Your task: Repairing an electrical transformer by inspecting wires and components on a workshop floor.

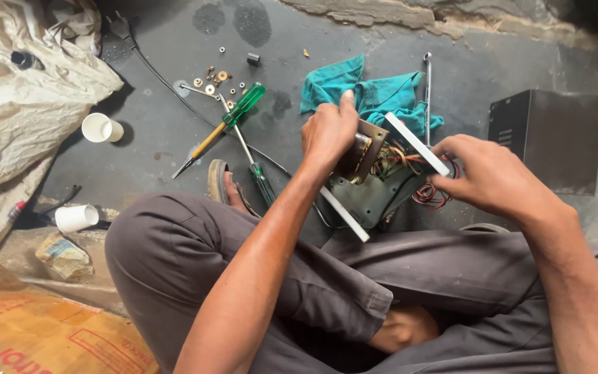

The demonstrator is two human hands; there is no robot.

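I sit cross-legged on a grey concrete floor. My left hand [330, 131] grips the transformer [363, 154] of an opened electrical unit [365, 197] that rests on my lap edge. My right hand [489, 173] holds the unit's white front strip [417, 144] beside a bundle of red and coloured wires [429, 195]. Another white strip [344, 215] juts out below the unit's grey base plate. A teal cloth [372, 93] lies on the floor just behind the unit.
Two green-handled screwdrivers [233, 118] [261, 181] lie left of the unit, with several loose screws and washers [212, 79] behind them. A black metal cover [548, 138] stands at right. Two white paper cups [102, 128] [76, 217], a crumpled sack [22, 90] and a black cable [167, 86] are at left.
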